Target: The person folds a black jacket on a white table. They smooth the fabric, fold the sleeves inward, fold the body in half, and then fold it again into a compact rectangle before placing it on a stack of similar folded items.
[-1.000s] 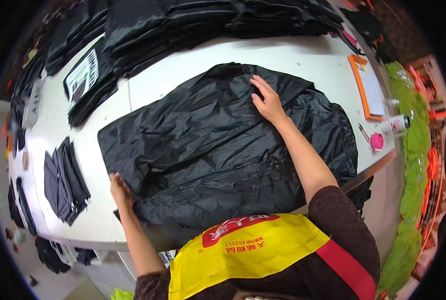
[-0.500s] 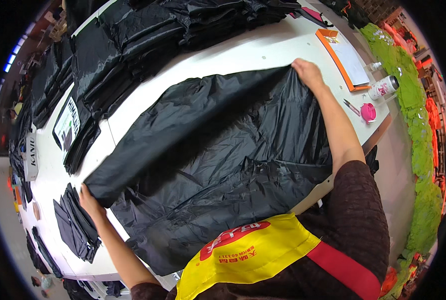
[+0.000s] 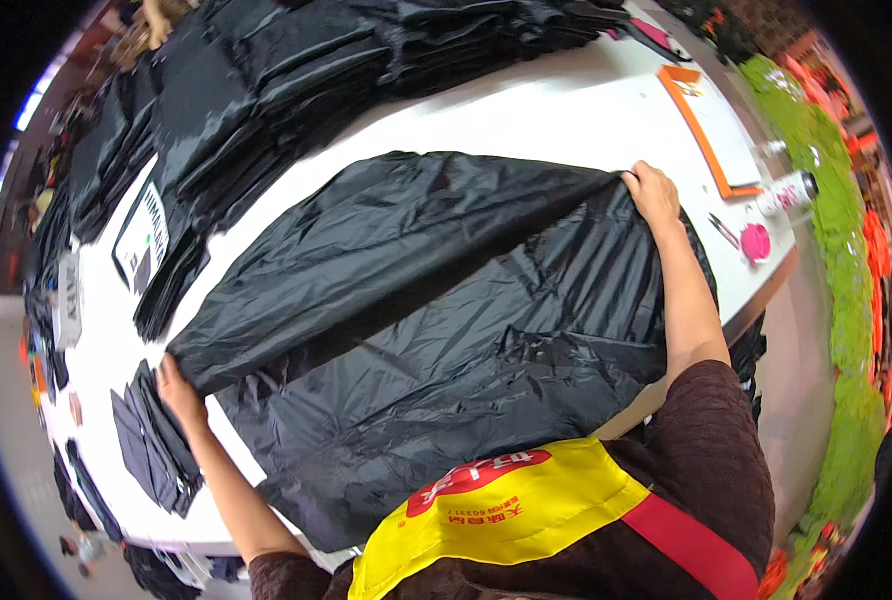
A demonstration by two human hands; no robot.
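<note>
With noon at the top of the view, holds one large, creased sheet of shiny black fabric [image 3: 366,240] at the middle, by the edge of its folded upper layer. Pinches that edge at two o'clock in the right hand [image 3: 654,195], thumb and fingers narrow; grasps it between eight and nine in the left hand [image 3: 179,390], fingers partly hidden.

Around it: at eight, one small pile of dark, folded fabric [image 3: 156,440]; at nine, one oblong white box [image 3: 68,300]; at half past nine, one flat, white-fronted packet [image 3: 144,240]; at two, one shallow, orange-edged tray [image 3: 698,135]; between two and three, one white, black-capped bottle [image 3: 786,192], two slim, pen-like tools [image 3: 723,230] and one round pink object [image 3: 755,243]. From ten to nearly one, tall stacks of folded black fabric [image 3: 366,50], too overlapped to count.

Underneath, one smooth white table [image 3: 526,105]. Beyond, toward three, grey floor [image 3: 786,400] and a long, bright-green fabric heap [image 3: 836,330]; at ten, blue-white lights [image 3: 41,90].
</note>
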